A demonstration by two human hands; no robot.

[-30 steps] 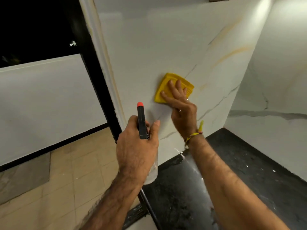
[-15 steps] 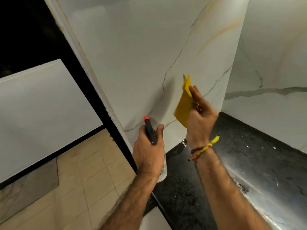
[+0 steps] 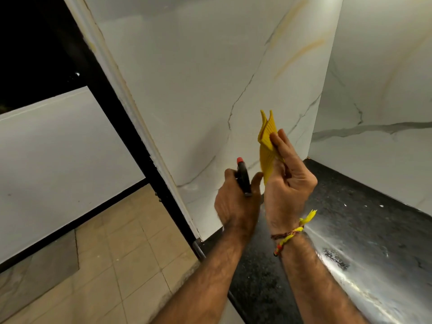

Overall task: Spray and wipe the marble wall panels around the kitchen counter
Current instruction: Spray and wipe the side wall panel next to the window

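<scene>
A white marble wall panel (image 3: 191, 94) with grey and gold veins fills the middle of the view. A second marble panel (image 3: 378, 94) meets it at a corner on the right. My right hand (image 3: 286, 183) holds a folded yellow ribbed cloth (image 3: 267, 146) upright, a little off the wall. My left hand (image 3: 236, 202) grips a spray bottle by its black head (image 3: 243, 177), whose red nozzle tip points up toward the panel. The bottle's body is hidden behind that hand.
A dark speckled stone counter (image 3: 350, 220) runs below the panels, wet and shiny along its near edge. A black frame (image 3: 131, 136) borders the left panel. Beige floor tiles (image 3: 131, 253) lie lower left, below a white wall (image 3: 58, 155).
My right hand lifted the yellow cloth off the marble panel and now holds it upright near the spray bottle. My left hand kept its grip on the bottle and stayed close to the right hand.
</scene>
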